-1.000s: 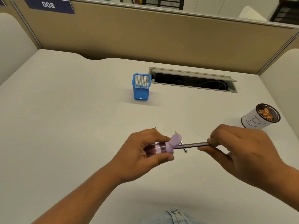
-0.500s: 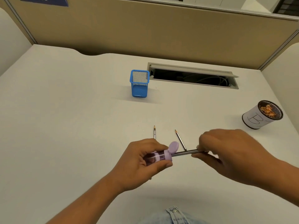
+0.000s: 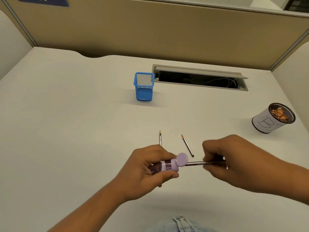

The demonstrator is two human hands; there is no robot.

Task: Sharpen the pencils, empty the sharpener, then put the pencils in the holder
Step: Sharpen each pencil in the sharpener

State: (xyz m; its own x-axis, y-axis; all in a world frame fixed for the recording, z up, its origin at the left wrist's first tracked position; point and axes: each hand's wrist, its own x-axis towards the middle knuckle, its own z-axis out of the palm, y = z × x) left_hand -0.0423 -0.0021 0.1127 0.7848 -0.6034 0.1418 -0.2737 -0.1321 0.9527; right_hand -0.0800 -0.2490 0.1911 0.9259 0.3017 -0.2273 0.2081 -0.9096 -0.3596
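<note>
My left hand [image 3: 150, 171] grips a purple sharpener [image 3: 167, 165] lying sideways, its round lid flipped up. A dark pencil [image 3: 199, 163] runs level from the sharpener's mouth to my right hand [image 3: 232, 163], which pinches its far end. Two more pencils lie on the white desk just beyond my hands with their points facing away: one [image 3: 160, 137] partly hidden behind my left hand, the other [image 3: 187, 145] slanted between my hands. The blue mesh holder [image 3: 144, 87] stands upright farther back, apart from both hands.
A round cup [image 3: 267, 122] marked B, holding pencil shavings, stands at the right. An open cable slot [image 3: 199, 77] lies behind the holder. Beige partition walls [image 3: 150, 27] close off the desk at the back and sides.
The view has tilted so both hands sit lower in the frame, and the two loose pencils on the desk have come into sight. My hands keep their grips on sharpener and pencil.
</note>
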